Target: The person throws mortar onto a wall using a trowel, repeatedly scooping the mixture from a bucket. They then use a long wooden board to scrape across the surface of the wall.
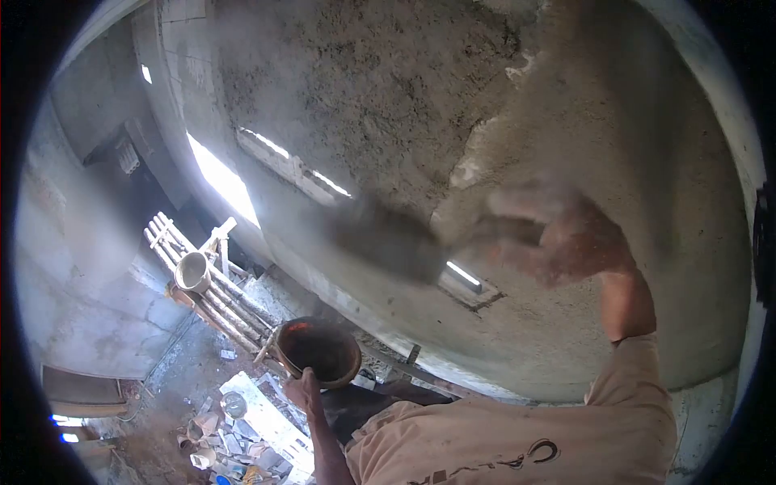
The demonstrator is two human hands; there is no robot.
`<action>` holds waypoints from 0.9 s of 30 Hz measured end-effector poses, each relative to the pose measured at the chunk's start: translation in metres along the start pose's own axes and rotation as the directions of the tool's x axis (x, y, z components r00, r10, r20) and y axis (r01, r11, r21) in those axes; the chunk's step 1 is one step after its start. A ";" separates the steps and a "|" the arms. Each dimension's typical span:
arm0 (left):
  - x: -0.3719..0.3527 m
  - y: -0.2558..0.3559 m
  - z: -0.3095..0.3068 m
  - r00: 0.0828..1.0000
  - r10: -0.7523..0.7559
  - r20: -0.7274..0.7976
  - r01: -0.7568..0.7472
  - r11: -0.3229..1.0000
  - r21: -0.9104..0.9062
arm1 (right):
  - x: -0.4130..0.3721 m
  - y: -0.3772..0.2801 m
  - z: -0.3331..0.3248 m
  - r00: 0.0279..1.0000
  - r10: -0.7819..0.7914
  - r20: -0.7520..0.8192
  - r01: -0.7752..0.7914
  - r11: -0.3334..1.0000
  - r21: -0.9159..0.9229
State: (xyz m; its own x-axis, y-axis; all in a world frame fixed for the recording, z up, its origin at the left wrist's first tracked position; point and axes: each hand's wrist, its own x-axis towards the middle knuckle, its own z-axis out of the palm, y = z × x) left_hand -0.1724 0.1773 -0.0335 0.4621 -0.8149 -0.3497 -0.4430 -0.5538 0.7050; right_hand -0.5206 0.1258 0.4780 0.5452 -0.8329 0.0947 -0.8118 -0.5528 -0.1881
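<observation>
My left hand (302, 391) grips the near rim of a round, reddish-brown basin (352, 375), thumb over its edge. The dark inside of the basin is too dim to make out its contents. In front of the wall is my right hand (558, 234), smeared by motion and dusted with grey, its fingers curled round a handle. From it a trowel (384, 242) reaches to the left, its blade a dark blur. Behind the trowel stands the grey wall (404, 97), rough and dark at the upper middle, smoother toward the right.
A bamboo-pole platform (230, 315) stands at the left, with a bucket (192, 272) on it. Rubble (234, 440) and a pale board (267, 420) lie on the floor below. Narrow lit slots (463, 275) and a bright opening (222, 178) break the wall.
</observation>
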 end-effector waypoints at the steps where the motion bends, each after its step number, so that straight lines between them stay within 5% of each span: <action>1: 0.000 0.000 0.002 1.000 -0.010 0.010 0.010 1.000 -0.021 | 0.008 0.004 0.006 0.999 0.036 0.037 -0.040 0.993 0.108; 4: 0.002 -0.031 0.018 0.998 -0.013 0.062 0.017 0.998 -0.064 | 0.041 0.040 0.031 0.922 0.350 0.165 -0.387 0.821 0.419; 5: -0.004 -0.040 0.022 0.999 -0.002 0.050 0.008 0.993 -0.119 | 0.055 0.064 0.039 0.783 0.576 0.233 -0.605 0.621 0.499; 6: -0.008 -0.039 0.026 0.999 0.005 0.034 0.001 0.985 -0.170 | 0.063 0.095 0.058 0.789 0.612 0.055 -0.587 0.724 0.362; 7: -0.008 -0.033 0.026 1.000 0.011 0.009 -0.009 0.975 -0.221 | 0.066 0.116 0.081 0.791 0.598 -0.126 -0.569 0.796 0.207; 8: 0.000 -0.045 0.035 0.999 0.048 0.011 -0.045 0.981 -0.187 | 0.065 0.116 0.092 0.832 0.547 -0.091 -0.530 0.832 0.164; 10: 0.015 -0.072 0.051 0.992 0.122 0.016 -0.119 0.986 -0.120 | 0.057 0.107 0.131 0.903 0.424 0.068 -0.429 0.896 0.116; 13: 0.009 0.006 0.006 0.998 0.030 0.063 -0.029 0.999 -0.020 | 0.033 0.099 0.240 0.758 0.466 0.457 -0.492 0.868 -0.069; 14: 0.001 0.028 -0.007 0.996 0.035 0.081 -0.030 0.997 -0.070 | 0.010 0.104 0.290 0.844 0.275 0.460 -0.365 0.924 0.117; 16: 0.000 0.060 -0.020 0.988 0.091 0.127 -0.072 0.987 -0.142 | -0.021 0.083 0.373 0.994 -0.065 0.088 0.065 0.998 0.001; 18: 0.001 0.077 -0.027 0.964 0.153 0.216 -0.120 0.980 -0.160 | -0.020 0.053 0.413 0.995 -0.095 -0.002 0.094 0.987 -0.128; 20: -0.005 0.111 -0.035 0.942 0.187 0.277 -0.156 0.979 -0.129 | 0.007 0.014 0.435 0.959 0.220 0.177 -0.188 0.966 -0.178; 23: 0.016 0.127 -0.035 0.895 0.282 0.345 -0.237 0.957 -0.169 | -0.004 -0.021 0.414 0.966 0.058 0.253 -0.056 0.998 -0.014; 24: 0.020 0.131 -0.035 0.889 0.285 0.359 -0.239 0.957 -0.166 | 0.004 -0.023 0.385 0.897 0.164 0.410 -0.232 0.965 0.121; 27: 0.022 0.150 -0.035 0.853 0.336 0.400 -0.295 0.942 -0.162 | 0.005 0.004 0.381 0.864 0.411 0.292 -0.451 0.888 0.086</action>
State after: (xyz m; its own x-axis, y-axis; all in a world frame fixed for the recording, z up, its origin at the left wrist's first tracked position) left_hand -0.2019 0.0825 0.0865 -0.0614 -0.9493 -0.3082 -0.4289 -0.2537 0.8670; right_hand -0.4420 0.1294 0.1056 0.1984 -0.9391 -0.2804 -0.9491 -0.1127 -0.2941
